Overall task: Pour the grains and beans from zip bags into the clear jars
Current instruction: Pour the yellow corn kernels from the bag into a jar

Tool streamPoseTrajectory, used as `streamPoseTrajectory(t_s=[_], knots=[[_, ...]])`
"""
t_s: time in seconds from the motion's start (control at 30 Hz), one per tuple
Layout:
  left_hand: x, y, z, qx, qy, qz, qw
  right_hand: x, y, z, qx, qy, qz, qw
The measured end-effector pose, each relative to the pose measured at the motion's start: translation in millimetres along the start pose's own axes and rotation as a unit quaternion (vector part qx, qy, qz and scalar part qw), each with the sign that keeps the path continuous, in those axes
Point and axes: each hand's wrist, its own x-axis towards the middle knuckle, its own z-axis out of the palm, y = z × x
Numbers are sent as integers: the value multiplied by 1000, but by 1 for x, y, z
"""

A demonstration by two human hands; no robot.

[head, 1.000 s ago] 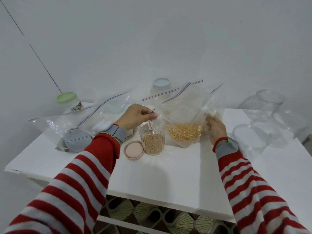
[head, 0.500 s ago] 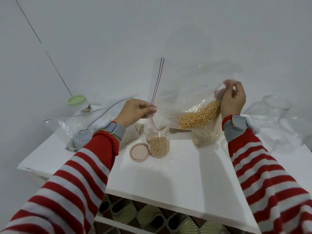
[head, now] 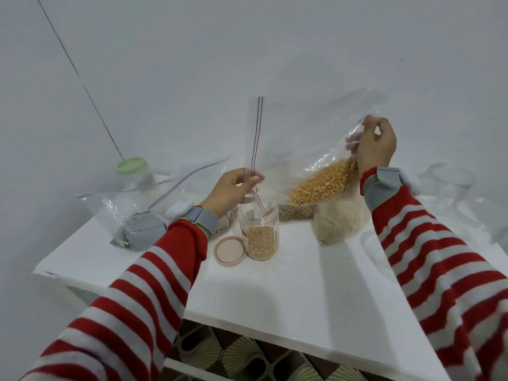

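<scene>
Lifted a touch higher than half a second back: right hand [head: 375, 145] pinching the bottom corner of the zip bag of yellow kernels [head: 324, 185], tilting it so the kernels slide down toward the open mouth. Barely shifted: left hand [head: 233, 189], fingers closed on the bag's zipper edge, steering that corner down into the open clear jar [head: 258, 232]. Both grips clamped on thin plastic, not on the kernels themselves.

Jar upright on the white table [head: 302, 284], roughly a third filled with the same yellow kernels, its pink lid [head: 229, 249] lying flat just beside it on the left. Most of the bag's load bunched near the raised corner, none visibly falling at this instant, so the pour looks under way but far from finished.

Plenty left, judging by the table: behind the jar, more filled bags — a brownish grain bag [head: 297, 211] and a pale grain bag [head: 339, 224] touching each other — plus another bag [head: 228, 222] half hidden behind the left wrist. Further left, a crumpled bag with a grey packet [head: 137, 229] and a green-lidded jar [head: 133, 171]. At far right, empty clear containers [head: 450, 182], too washed out to count.

Likely next: raising the right hand further to send the kernels down the funnel of plastic.
</scene>
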Motion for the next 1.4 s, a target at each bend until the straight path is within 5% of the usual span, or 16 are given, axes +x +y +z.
streamPoseTrajectory(t_s=[0.23, 0.47, 0.73, 1.23, 1.4], knots=[[-3, -10, 9, -18, -10, -54, 998, -1, -1, 11, 12, -29, 14, 999], [-2, -4, -5, 19, -28, -17, 999, 3, -3, 9, -1, -2, 8, 1000], [4, 9, -16, -18, -75, -26, 997, 12, -21, 13, -25, 8, -77, 997], [2, 7, -16, -31, -82, -29, 996, 19, -29, 14, -15, -4, -107, 994], [1, -2, -18, -42, -90, -24, 995, 22, -32, 15, -88, -2, -176, 981]])
